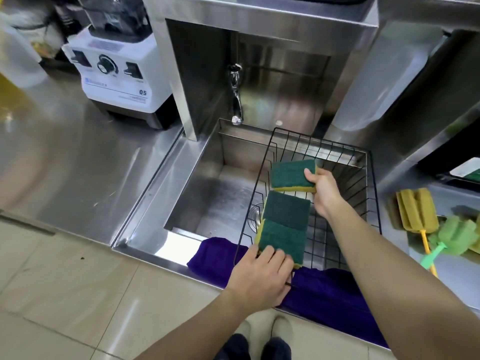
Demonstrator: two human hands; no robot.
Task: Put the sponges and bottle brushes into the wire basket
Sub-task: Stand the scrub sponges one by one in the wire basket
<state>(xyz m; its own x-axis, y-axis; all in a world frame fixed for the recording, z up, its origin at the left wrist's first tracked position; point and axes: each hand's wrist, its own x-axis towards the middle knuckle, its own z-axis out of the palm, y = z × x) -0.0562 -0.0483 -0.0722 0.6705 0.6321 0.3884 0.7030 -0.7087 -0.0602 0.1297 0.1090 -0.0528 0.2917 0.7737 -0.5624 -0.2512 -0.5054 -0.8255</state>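
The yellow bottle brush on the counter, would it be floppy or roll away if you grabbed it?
Probably a bit bendy: the yellow bottle brush has a thin stick handle. Its head looks like soft foam fins, so it is likely light and squashy. The flat fins should stop it rolling.

The white blender base (118, 74) bears the number "05"; its smaller print is unreadable
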